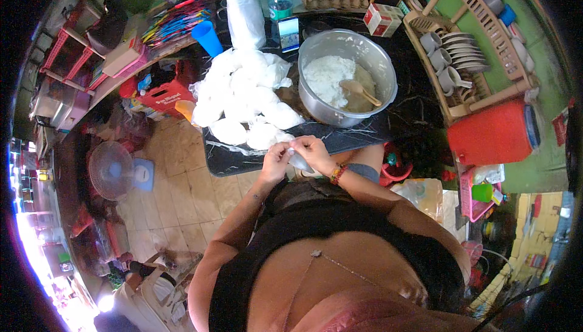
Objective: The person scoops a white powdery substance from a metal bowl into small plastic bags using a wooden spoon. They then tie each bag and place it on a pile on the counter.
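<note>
At the front edge of the black marbled table [364, 138], my left hand [276, 162] and my right hand [315, 152] meet, fingers pinched on the top of a small clear plastic bag [299, 162]. What the bag contains is hard to make out. Just beyond my hands lies a heap of knotted plastic bags of white rice [246, 90]. To the right of the heap stands a large metal pot [314, 100] partly filled with white rice [328, 77]. A wooden spoon [360, 91] rests inside it.
Behind the heap stand a roll of plastic bags [246, 20], a blue cup [207, 38], a water bottle [279, 2] and a propped phone [288, 34]. A dish rack [483, 97] with plates and mugs is at right, above a red container [489, 134]. A fan [111, 170] stands at left.
</note>
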### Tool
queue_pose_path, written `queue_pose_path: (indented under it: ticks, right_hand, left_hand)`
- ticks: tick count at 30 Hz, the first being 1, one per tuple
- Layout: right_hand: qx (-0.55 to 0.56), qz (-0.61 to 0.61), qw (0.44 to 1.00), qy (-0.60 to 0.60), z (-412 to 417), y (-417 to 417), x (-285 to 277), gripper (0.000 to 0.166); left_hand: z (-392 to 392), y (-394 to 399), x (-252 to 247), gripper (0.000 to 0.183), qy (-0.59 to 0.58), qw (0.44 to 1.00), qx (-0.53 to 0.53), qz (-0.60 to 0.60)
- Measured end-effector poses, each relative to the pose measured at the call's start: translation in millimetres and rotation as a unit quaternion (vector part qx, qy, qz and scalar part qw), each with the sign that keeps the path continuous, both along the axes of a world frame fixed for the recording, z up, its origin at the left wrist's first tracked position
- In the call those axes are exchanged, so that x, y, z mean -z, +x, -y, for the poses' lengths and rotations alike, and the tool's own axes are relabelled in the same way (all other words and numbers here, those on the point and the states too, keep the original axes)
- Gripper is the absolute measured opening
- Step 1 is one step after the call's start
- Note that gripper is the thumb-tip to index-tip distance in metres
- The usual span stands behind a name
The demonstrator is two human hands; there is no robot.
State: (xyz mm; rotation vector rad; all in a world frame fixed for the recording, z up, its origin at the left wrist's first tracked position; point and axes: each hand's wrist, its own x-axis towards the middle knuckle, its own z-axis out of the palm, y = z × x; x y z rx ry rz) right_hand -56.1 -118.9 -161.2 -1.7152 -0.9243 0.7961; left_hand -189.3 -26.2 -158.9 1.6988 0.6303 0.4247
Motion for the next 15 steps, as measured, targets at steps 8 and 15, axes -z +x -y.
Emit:
queue_pose_path:
  ticks: [8, 15]
  right_hand:
    - [-0.045, 0.1, 0.991, 0.075, -10, -4, -1, 0.014]
    - [-0.051, 0.195, 0.974, 0.107, -13, -5, 3, 0.013]
  left_hand:
    - [-6, -12, -12, 0.016, 0.034, 0.994, -0.066, -0.08]
    - [-13, -12, -19, 0.02, 0.066, 0.989, -0.105, -0.077]
